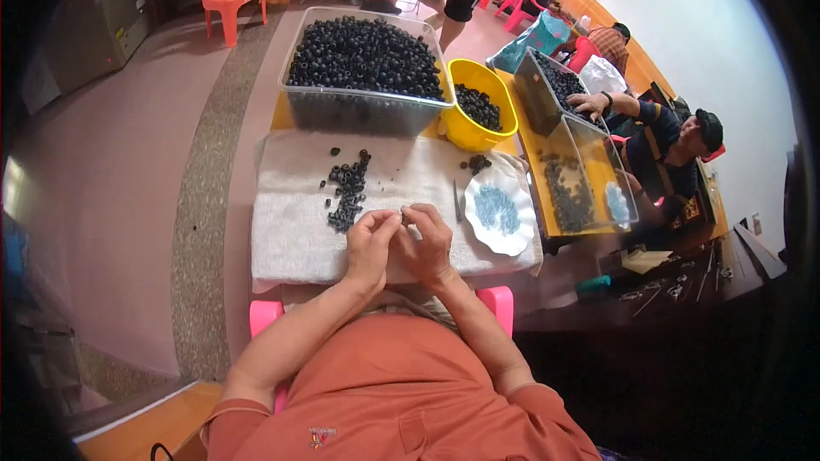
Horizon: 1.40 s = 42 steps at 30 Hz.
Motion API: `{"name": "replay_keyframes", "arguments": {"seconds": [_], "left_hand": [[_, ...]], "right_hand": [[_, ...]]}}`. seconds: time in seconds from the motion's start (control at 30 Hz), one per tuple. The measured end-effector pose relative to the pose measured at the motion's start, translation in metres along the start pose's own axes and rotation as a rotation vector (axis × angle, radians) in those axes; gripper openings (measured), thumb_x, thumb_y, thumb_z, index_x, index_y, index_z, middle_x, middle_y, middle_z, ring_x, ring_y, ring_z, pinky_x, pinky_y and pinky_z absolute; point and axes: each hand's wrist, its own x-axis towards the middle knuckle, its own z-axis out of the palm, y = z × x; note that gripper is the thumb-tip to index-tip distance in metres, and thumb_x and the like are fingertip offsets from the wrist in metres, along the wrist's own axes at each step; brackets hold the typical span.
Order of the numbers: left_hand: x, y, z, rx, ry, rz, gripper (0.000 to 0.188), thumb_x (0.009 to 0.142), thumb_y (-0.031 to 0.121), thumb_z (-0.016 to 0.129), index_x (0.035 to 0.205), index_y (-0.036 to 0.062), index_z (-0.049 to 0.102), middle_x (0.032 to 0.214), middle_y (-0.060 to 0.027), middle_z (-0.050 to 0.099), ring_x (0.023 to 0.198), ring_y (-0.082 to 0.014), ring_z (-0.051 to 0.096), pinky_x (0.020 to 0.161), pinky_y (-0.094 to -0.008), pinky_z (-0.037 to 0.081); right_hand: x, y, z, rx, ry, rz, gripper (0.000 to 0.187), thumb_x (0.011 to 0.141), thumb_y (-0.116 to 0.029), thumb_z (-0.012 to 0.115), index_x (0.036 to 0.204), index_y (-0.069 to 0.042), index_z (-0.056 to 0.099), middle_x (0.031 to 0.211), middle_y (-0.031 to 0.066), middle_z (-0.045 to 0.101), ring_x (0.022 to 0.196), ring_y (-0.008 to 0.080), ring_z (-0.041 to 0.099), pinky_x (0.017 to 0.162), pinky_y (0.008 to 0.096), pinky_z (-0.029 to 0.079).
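My left hand (pixel 371 243) and my right hand (pixel 430 239) meet over the cloth-covered table (pixel 290 239), fingertips pinched close together. Something small and dark seems to sit between them, too small to make out. Beyond my left hand lies a loose pile of small black ring-shaped pieces (pixel 346 196). To the right of my right hand stands a white scalloped plate (pixel 518 237) holding small light-blue pieces (pixel 497 209). A thin dark tool (pixel 457 201) rests beside the plate. A few more black pieces (pixel 476 164) lie just above it.
Across the table's far side are a clear bin (pixel 367 111) heaped with black pieces and a yellow tub (pixel 483 135) partly filled with them. More clear bins (pixel 588 141) stand on the right, where a co-worker's hand (pixel 589 104) reaches in. Another person stands behind the far bin.
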Motion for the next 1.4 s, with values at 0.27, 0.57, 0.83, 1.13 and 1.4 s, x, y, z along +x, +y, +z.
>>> {"name": "replay_keyframes", "arguments": {"seconds": [0.27,0.57,0.83,1.13,1.4], "left_hand": [[-0.001,0.010,0.007,-0.072,-0.032,-0.063,0.021,0.096,0.023,0.062,0.102,0.0023,0.060,0.091,-0.0031,0.064,0.081,-0.0091,0.060,0.075,-0.0245,0.052],[-0.001,0.006,0.002,-0.032,-0.043,-0.091,0.019,0.097,0.022,0.059,0.103,0.0034,0.060,0.094,-0.0041,0.064,0.081,-0.0091,0.061,0.075,-0.0261,0.054],[0.000,0.003,0.001,-0.030,-0.039,-0.070,0.028,0.095,0.028,0.063,0.102,0.0007,0.061,0.091,-0.0045,0.063,0.079,-0.0095,0.061,0.075,-0.0252,0.054],[0.001,0.002,0.001,0.015,-0.045,-0.071,0.026,0.095,0.025,0.063,0.102,-0.0003,0.061,0.090,-0.0051,0.063,0.079,-0.0100,0.061,0.075,-0.0256,0.054],[-0.001,0.002,0.000,0.059,-0.038,-0.071,0.020,0.094,0.018,0.064,0.102,0.0002,0.061,0.091,-0.0045,0.063,0.078,-0.0107,0.061,0.074,-0.0256,0.054]], "right_hand": [[0.009,0.003,-0.017,-0.023,0.048,-0.002,0.029,0.070,0.004,0.077,0.096,0.000,0.065,0.090,0.0142,0.065,0.074,0.0240,0.066,0.064,0.0310,0.053],[0.015,-0.002,-0.028,-0.028,0.062,-0.054,0.034,0.069,0.004,0.079,0.099,0.000,0.064,0.089,0.0140,0.065,0.073,0.0241,0.065,0.064,0.0312,0.053],[0.011,0.004,-0.030,-0.084,0.070,-0.133,0.036,0.068,0.002,0.081,0.100,-0.001,0.065,0.092,0.0136,0.065,0.076,0.0243,0.066,0.064,0.0316,0.052],[0.014,0.004,-0.034,-0.094,0.061,-0.117,0.037,0.069,0.001,0.081,0.102,-0.001,0.063,0.094,0.0138,0.063,0.075,0.0238,0.065,0.064,0.0312,0.052],[0.027,0.017,-0.049,-0.060,-0.106,0.029,0.033,0.076,0.000,0.076,0.106,0.000,0.062,0.090,0.0138,0.064,0.071,0.0232,0.065,0.063,0.0313,0.052]]}}
